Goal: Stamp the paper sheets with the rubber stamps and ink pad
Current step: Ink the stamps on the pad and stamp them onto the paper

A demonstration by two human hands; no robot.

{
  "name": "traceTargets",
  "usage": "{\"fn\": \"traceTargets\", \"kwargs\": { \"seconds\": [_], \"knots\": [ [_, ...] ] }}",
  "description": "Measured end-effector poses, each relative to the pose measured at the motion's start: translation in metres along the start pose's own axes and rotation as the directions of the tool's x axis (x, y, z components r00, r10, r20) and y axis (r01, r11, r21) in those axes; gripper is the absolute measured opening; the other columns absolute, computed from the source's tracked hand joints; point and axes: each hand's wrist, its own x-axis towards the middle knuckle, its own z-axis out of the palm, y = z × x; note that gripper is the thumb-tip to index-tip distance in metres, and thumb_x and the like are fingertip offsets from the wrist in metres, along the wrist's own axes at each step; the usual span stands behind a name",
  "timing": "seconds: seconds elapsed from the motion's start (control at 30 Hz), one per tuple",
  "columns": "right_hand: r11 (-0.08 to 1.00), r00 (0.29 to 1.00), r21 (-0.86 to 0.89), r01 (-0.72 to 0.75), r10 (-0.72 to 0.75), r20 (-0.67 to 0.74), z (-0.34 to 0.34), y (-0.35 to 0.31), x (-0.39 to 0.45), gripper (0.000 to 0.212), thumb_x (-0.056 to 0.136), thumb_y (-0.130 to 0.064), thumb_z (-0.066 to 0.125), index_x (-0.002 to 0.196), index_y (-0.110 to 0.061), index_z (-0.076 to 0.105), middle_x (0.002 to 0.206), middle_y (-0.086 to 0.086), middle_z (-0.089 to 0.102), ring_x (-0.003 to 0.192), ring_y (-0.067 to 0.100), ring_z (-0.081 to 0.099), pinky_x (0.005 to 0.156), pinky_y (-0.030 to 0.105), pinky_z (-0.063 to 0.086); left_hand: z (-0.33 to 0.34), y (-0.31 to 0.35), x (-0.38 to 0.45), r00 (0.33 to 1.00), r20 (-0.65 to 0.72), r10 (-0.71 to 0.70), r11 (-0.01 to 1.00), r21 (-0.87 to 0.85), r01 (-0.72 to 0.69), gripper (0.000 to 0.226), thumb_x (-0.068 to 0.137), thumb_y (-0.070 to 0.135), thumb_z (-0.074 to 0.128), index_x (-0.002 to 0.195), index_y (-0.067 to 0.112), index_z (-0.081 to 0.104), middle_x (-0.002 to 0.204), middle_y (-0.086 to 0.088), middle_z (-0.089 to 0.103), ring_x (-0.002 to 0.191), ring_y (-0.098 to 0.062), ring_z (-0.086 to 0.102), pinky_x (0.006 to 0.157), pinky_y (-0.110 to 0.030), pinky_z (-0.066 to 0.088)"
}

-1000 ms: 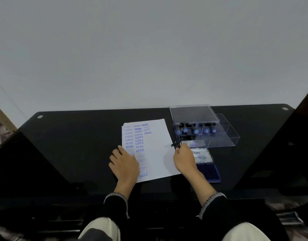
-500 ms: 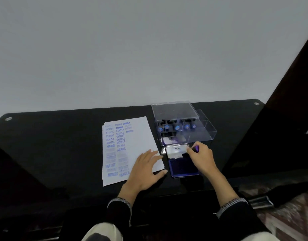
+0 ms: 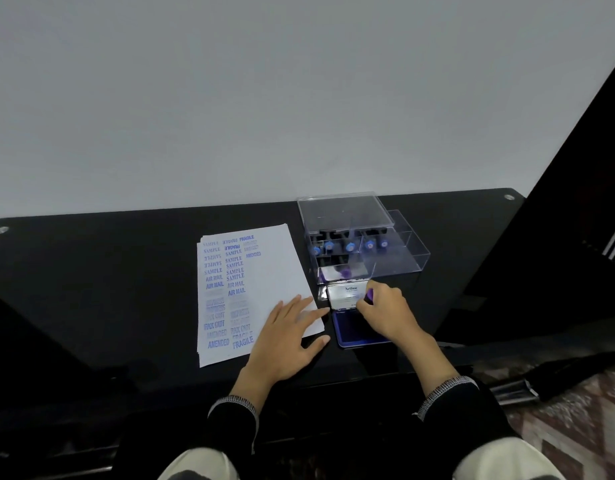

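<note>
Blue ink pad (image 3: 358, 329), at three o'clock of the paper sheets (image 3: 261, 271), is lying open while the right hand (image 3: 391, 315) is pinching a rubber stamp (image 3: 370, 295) over it, probably inking. Left hand (image 3: 285, 344), fingers spread flat, is pinning the sheets against sliding.

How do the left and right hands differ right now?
The left hand lies flat, fingers spread, pressing the paper sheets; the right hand is curled, gripping a purple-handled stamp. The left hand is over white paper, the right hand over the blue ink pad. Both wear dark sleeves.
</note>
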Motion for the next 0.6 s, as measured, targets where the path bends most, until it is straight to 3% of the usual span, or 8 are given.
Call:
{"fn": "traceTargets", "kwargs": {
  "seconds": [0.07,0.17,0.37,0.6],
  "knots": [
    [0.999,1.0,-0.049,0.007,-0.008,-0.009,0.003,-0.002,0.0,0.02,0.089,-0.021,0.055,0.073,-0.015,0.044,0.074,0.003,0.055,0.066,0.02,0.051,0.054,0.031,0.039,-0.001,0.0,-0.001,1.0,0.0,0.021,1.0,-0.017,-0.021,0.048,0.098,0.058,0.033,0.145,0.048,0.03,0.159,0.012,0.021,0.149,-0.007,0.003,0.121,-0.031,-0.005],
    [0.993,1.0,-0.119,0.021,-0.024,-0.02,0.008,-0.002,-0.001,0.015,0.091,-0.023,0.054,0.081,-0.015,0.046,0.082,0.005,0.059,0.076,0.026,0.057,0.061,0.034,0.045,0.001,-0.001,0.0,0.999,0.004,0.033,0.999,-0.021,-0.033,0.043,0.101,0.052,0.031,0.144,0.052,0.031,0.16,0.012,0.02,0.149,-0.007,0.002,0.12,-0.031,-0.006],
    [0.967,0.994,-0.25,0.053,-0.074,-0.075,0.018,-0.003,-0.003,0.011,0.094,-0.025,0.051,0.094,-0.017,0.044,0.094,0.008,0.063,0.088,0.03,0.06,0.068,0.034,0.042,0.003,-0.002,0.001,0.999,0.014,0.034,0.999,-0.014,-0.034,0.042,0.102,0.046,0.031,0.144,0.053,0.032,0.16,0.012,0.019,0.149,-0.007,0.001,0.12,-0.031,-0.006],
    [0.989,0.994,-0.142,0.038,-0.052,-0.095,0.017,0.001,-0.005,0.017,0.091,-0.02,0.052,0.081,-0.015,0.039,0.071,0.002,0.05,0.07,0.028,0.05,0.059,0.032,0.036,0.003,0.0,0.0,0.997,-0.081,-0.017,0.996,-0.089,0.009,0.045,0.1,0.046,0.027,0.143,0.041,0.039,0.156,0.011,0.03,0.148,-0.006,0.01,0.119,-0.027,-0.004]
  ]
}}
